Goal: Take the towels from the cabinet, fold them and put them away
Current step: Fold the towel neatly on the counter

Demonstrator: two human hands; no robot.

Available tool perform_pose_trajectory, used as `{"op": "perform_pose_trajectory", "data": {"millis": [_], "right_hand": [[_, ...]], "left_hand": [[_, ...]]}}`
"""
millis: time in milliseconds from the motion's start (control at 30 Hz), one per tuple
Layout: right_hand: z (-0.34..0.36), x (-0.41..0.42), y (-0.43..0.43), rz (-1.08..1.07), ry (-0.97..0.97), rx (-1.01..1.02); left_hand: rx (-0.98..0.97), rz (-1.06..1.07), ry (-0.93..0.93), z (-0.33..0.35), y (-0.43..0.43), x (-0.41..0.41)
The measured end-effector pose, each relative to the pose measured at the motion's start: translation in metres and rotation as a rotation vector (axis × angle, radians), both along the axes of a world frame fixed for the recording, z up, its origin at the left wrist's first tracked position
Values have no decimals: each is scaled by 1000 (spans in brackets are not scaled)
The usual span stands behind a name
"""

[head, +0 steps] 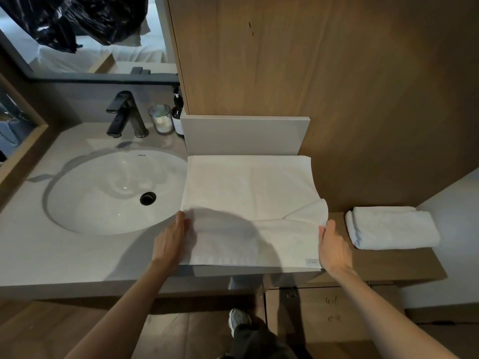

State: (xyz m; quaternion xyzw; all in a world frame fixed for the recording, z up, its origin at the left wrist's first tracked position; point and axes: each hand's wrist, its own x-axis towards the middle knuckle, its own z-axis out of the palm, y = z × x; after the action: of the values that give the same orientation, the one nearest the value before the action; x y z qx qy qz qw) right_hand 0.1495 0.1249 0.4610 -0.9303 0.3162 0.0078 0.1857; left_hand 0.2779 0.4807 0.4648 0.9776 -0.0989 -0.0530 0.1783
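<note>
A white towel point(248, 200) lies spread flat on the grey counter point(51, 250), to the right of the sink, its far edge against the low back panel. My left hand point(171, 237) holds its left edge near the front. My right hand point(334, 244) pinches the right edge, where a flap of towel is lifted and curled over. A small label shows at the towel's front right corner. A second white towel point(391, 228), folded into a thick bundle, rests on the lower wooden ledge to the right.
A round white sink point(85, 200) with a black drain sits to the left, a dark faucet point(124, 114) behind it. A glass jar point(161, 121) and a dark pump bottle point(178, 117) stand by the wooden cabinet wall point(311, 60). Cabinet doors are below the counter.
</note>
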Motion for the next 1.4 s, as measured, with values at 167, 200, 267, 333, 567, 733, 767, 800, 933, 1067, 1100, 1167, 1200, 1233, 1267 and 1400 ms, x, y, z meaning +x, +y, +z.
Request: {"op": "perform_pose_trajectory", "data": {"millis": [167, 200, 267, 333, 567, 733, 767, 800, 933, 1067, 1100, 1167, 1200, 1233, 1267, 1400], "right_hand": [[12, -4, 1, -115, -264, -8], [14, -7, 2, -41, -310, -77], [18, -14, 7, 208, -371, -119], [22, -20, 13, 474, -304, -62], [14, -44, 21, 788, 57, -170], [13, -58, 29, 818, 53, -331], [13, -62, 32, 798, 26, -342], [14, -65, 33, 788, 1, -341], [21, -70, 32, 757, -6, -212], [41, -73, 28, 675, -33, -154], [48, -73, 29, 648, -47, -159], [65, -69, 30, 605, -88, -195], [75, -66, 30, 585, -120, -216], [85, -64, 30, 565, -166, -232], [96, -61, 30, 546, -223, -245], [163, -53, 24, 481, -594, -306]], "left_hand": [[-226, 95, -251, 6, 0, -14], [-213, 12, -367, 5, 0, -20], [-127, -254, -523, 5, -3, -37], [-64, -508, -527, -1, -7, -51], [257, -650, -244, -25, 8, -71], [199, -656, -291, -18, 10, -89], [187, -643, -293, -19, 11, -93], [168, -628, -306, -20, 13, -95], [35, -607, -336, -12, 20, -98], [52, -552, -353, 17, 26, -91], [52, -532, -383, 26, 25, -90], [39, -475, -412, 47, 22, -88], [36, -452, -423, 59, 19, -87], [38, -433, -440, 72, 17, -86], [39, -415, -469, 85, 14, -84], [-17, -342, -665, 144, 1, -78]]}}
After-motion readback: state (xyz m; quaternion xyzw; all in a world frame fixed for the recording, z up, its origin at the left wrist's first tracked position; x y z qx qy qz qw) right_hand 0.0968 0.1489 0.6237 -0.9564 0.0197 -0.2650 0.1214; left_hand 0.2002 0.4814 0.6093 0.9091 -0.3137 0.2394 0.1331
